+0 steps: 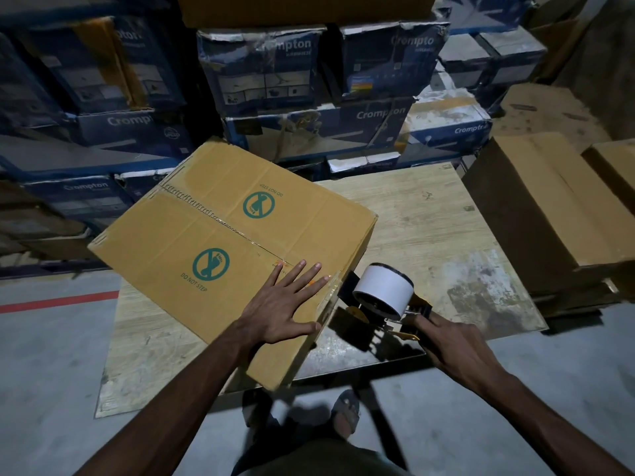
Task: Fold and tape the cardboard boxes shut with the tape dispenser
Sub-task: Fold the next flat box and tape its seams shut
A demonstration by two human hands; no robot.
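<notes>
- I see a brown cardboard box [220, 242] with two green "DO NOT STEP" marks lying skewed across the left half of a pale wooden table [429, 228]. Its far left corner hangs past the table's left edge and its flaps are folded down.
- A centre seam runs along the box top from the far left corner toward the near right edge.
- My left hand [281, 310] lies flat on the box top by that near right edge, fingers spread and straight, pressing on the end of the seam.
- My right hand [457, 345] grips the handle of a black and yellow tape dispenser [381, 293] with a white roll. Its fingers are curled round the handle.
- The dispenser's front end meets the box's right side, just beside my left fingertips, above the table's near edge.
- Stacked blue Crompton cartons [309, 73], some torn, wall off the table's far edge.
- Plain brown cartons [543, 207] crowd the table's right edge.
- A red floor line [58, 302] runs at the left, and a sandalled foot [345, 413] stands below the near edge.
</notes>
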